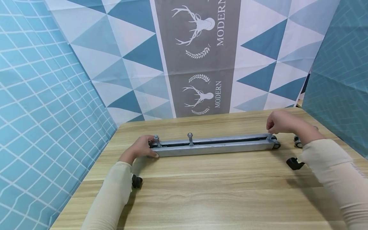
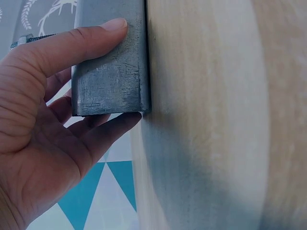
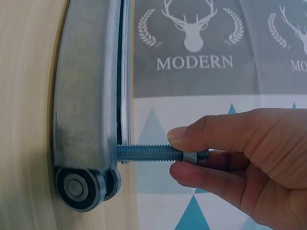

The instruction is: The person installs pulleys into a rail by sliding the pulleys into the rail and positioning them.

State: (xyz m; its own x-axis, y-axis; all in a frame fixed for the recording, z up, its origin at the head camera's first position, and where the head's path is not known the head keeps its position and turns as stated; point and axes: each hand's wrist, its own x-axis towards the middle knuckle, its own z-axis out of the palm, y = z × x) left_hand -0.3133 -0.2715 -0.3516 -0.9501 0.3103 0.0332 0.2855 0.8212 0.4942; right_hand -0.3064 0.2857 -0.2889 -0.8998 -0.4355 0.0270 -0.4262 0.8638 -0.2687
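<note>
A long grey metal channel rail (image 1: 215,149) lies across the table with its slot facing up. My left hand (image 1: 142,147) grips its left end; in the left wrist view the thumb lies on the side of the rail (image 2: 110,72) and a fingertip touches the end's lower corner. At the other end, my right hand (image 3: 230,153) pinches a nut (image 3: 190,157) on a threaded bolt (image 3: 148,153) that sticks up out of the slot. Roller wheels (image 3: 76,189) protrude just beyond that end. Two more bolts stand in the slot, one beside my left hand (image 1: 157,141) and another bolt (image 1: 190,139) further right.
On the wooden table (image 1: 201,198), a black part (image 1: 295,163) lies near my right forearm and another black part (image 1: 137,181) beside my left sleeve. More rollers (image 1: 298,142) sit behind the right forearm. Patterned cloth (image 1: 201,64) hangs behind the table.
</note>
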